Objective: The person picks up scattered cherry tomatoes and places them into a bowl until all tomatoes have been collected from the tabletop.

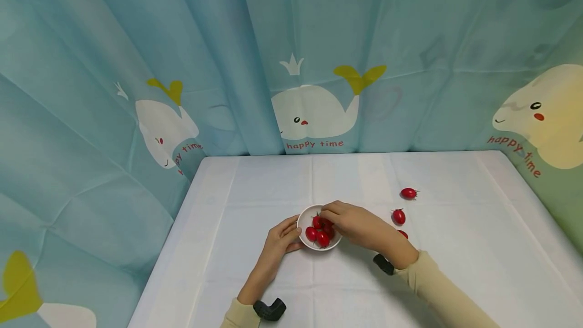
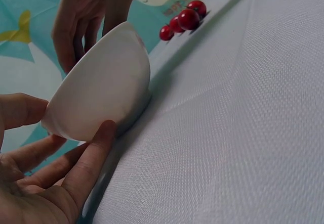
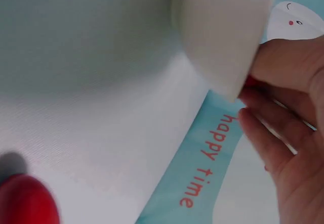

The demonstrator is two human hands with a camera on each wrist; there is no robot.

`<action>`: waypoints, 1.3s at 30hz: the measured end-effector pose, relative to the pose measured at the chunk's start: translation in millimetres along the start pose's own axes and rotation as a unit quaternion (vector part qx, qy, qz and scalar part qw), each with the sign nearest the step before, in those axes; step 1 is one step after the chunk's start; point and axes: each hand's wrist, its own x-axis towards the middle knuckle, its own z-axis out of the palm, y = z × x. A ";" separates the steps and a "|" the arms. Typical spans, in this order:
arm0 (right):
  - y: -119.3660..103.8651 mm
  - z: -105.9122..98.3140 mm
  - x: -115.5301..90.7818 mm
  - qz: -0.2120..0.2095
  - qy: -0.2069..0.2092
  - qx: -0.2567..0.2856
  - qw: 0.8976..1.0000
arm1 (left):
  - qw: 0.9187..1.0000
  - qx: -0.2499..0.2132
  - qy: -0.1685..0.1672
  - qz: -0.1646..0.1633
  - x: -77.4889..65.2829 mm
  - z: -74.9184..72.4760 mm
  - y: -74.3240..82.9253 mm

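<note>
A small white bowl [image 1: 305, 219] stands on the white-covered table, with several red cherry tomatoes [image 1: 322, 239] inside. My left hand [image 1: 278, 242] holds the bowl from the left: in the left wrist view the thumb is at its rim and the fingers press its lower wall [image 2: 101, 87]. Over the bowl's right rim reaches my right hand [image 1: 352, 221], fingers bent down into it. The right wrist view shows a bit of red tomato [image 3: 250, 81] between its thumb and fingers, mostly hidden by them and the bowl.
To the right of the bowl lie loose cherry tomatoes, one farther back [image 1: 409, 194], one nearer [image 1: 399, 216] and one partly behind the right forearm [image 1: 403, 234]. A blue curtain [image 1: 255, 65] with whale prints hangs behind the white table [image 1: 255, 191].
</note>
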 end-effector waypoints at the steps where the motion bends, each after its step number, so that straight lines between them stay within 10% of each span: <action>1: -1.2 0.0 1.5 0.004 -0.006 -0.005 1.000 | 1.000 -0.002 0.000 0.000 -0.1 -0.2 0.0; 30: -11.4 -3.6 8.3 0.023 -0.024 -0.013 0.999 | 1.000 0.007 -0.001 0.002 -0.9 -0.4 -1.2; 39: -9.7 -10.7 -3.6 0.067 0.017 0.075 0.995 | 1.000 0.006 0.004 -0.003 0.1 -0.7 -2.2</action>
